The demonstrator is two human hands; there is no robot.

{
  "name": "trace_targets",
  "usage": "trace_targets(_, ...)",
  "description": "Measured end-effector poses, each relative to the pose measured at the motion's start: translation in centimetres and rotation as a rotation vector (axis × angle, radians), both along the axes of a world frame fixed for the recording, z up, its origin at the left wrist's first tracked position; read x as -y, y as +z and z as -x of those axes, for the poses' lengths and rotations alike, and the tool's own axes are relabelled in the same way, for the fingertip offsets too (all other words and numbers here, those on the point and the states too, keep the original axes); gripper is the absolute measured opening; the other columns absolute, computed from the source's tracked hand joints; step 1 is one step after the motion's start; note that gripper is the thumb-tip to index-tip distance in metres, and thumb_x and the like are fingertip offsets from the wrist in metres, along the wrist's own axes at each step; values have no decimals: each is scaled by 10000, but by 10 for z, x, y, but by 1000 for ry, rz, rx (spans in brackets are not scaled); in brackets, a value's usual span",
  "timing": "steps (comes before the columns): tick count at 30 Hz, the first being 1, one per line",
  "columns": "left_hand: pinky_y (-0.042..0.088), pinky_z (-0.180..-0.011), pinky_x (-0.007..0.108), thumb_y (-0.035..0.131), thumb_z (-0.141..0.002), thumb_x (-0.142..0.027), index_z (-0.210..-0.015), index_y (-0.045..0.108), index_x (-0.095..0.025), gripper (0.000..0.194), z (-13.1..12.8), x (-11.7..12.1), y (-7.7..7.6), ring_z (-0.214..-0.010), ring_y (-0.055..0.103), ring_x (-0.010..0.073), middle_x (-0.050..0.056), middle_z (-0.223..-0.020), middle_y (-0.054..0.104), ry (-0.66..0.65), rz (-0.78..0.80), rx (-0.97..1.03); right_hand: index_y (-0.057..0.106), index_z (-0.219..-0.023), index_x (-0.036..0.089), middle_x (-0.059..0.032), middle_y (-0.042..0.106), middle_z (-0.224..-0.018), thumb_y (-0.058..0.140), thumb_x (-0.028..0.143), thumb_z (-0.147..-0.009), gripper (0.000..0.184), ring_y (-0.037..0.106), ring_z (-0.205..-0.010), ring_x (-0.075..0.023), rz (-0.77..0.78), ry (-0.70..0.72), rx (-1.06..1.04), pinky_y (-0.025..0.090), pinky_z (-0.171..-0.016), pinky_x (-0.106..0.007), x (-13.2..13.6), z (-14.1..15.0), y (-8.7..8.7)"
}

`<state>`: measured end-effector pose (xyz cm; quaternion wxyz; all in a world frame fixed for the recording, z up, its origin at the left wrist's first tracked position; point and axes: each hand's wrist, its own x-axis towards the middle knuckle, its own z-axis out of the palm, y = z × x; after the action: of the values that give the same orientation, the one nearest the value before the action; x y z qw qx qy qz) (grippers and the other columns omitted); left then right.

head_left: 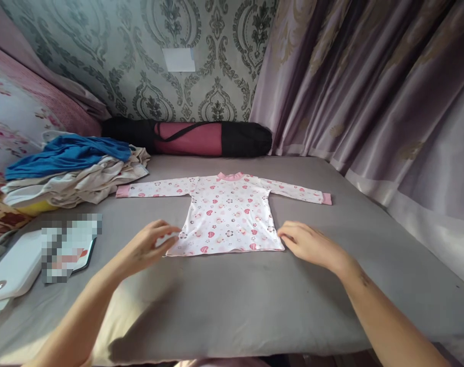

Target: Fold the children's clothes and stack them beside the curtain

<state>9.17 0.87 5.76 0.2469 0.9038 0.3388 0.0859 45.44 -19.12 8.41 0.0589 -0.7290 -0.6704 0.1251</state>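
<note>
A white long-sleeved child's shirt lies spread flat, with pink hearts, small printed figures, a pink collar and pink cuffs. Its sleeves reach out to both sides and its hem faces me. At the lower left side edge, my left hand pinches the fabric between thumb and fingertips, a gap showing behind the tips. On the opposite side, just above the hem corner, my right hand has its fingers closed on the edge. The fabric flares outward towards both hands.
Grey sheet covers the bed. Left stand a pile of clothes with a blue garment on top, a phone partly blurred, and a white power bank with a cable. A black and maroon rolled bag lies behind; curtains hang right.
</note>
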Motion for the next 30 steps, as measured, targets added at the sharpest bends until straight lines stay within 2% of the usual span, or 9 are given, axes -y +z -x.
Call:
trace_targets(3, 485, -872, 348, 385, -947, -395, -1085, 658, -188, 369, -65, -19, -7, -985, 601, 225, 102, -1087, 625, -20, -163, 59, 627, -1122, 236, -61, 631, -1192, 323, 227, -950, 350, 570, -1089, -197, -144, 49, -43, 422, -925, -308, -60, 6, -10)
trace_targets(5, 431, -991, 373, 367, -956, -349, -1203, 592, -154, 387, -115, -28, -22, -1160, 539, 248, 131, -1244, 585, -19, -207, 58, 556, -1262, 196, -92, 528, -1375, 322, 249, -959, 387, 475, -1251, -205, -192, 27, -44, 350, -1043, -333, -106, 12, -24)
trace_targets(8, 321, -1105, 402, 373, -958, -369, -1309, 493, -106, 454, -170, -31, -48, -1352, 383, 279, 176, -1424, 459, 7, -233, -65, 402, -1424, 172, -111, 309, -1550, 280, 342, -986, 486, 259, -1420, -242, -88, -142, -17, 216, -1140, -429, -154, 21, -46)
trace_targets(10, 268, -1132, 457, 365, -960, -438, -1363, 430, -97, 532, -184, -28, -63, -1402, 307, 308, 199, -1487, 377, 17, -269, -114, 296, -1492, 186, -99, 185, -1598, 230, 402, -995, 546, 137, -1462, -266, 8, -217, -13, 134, -1156, -504, -165, 24, -58)
trace_targets(13, 208, -1147, 504, 307, -973, -482, -1411, 363, -86, 592, -176, -23, -73, -1427, 257, 325, 220, -1522, 311, -31, -336, -134, 235, -1522, 181, -115, 105, -1612, 210, 462, -990, 602, 55, -1474, -292, 42, -173, 12, 46, -1152, -555, -152, 26, -70)
trace_targets(18, 187, -1151, 510, 249, -985, -501, -1426, 351, -103, 603, -133, -14, -69, -1439, 231, 304, 206, -1518, 328, -186, -381, -102, 191, -1536, 188, -122, 69, -1614, 176, 508, -985, 638, 26, -1478, -273, 31, -38, 24, 7, -1159, -529, -104, 30, -72)
trace_targets(21, 171, -1159, 505, 215, -988, -519, -1445, 340, -138, 607, -109, -9, -68, -1443, 228, 278, 171, -1513, 355, -244, -377, -80, 184, -1539, 185, -116, 65, -1615, 186, 514, -985, 644, 14, -1478, -278, 43, 15, 24, 9, -1165, -520, -78, 33, -69)
trace_targets(24, 173, -1169, 484, 208, -984, -541, -1463, 336, -152, 630, -92, -7, -70, -1443, 236, 274, 157, -1530, 337, -236, -359, -82, 212, -1534, 203, -96, 84, -1616, 168, 548, -986, 650, 27, -1478, -275, 45, 67, -14, 35, -1175, -508, -58, 33, -65)
trace_targets(30, 162, -1186, 436, 208, -975, -571, -1499, 294, -156, 674, -76, -12, -63, -1461, 196, 251, 129, -1566, 279, -287, -312, -137, 206, -1535, 264, -28, 85, -1617, 145, 520, -1004, 593, 39, -1479, -217, 27, 151, -86, 43, -1201, -460, -25, 23, -62)
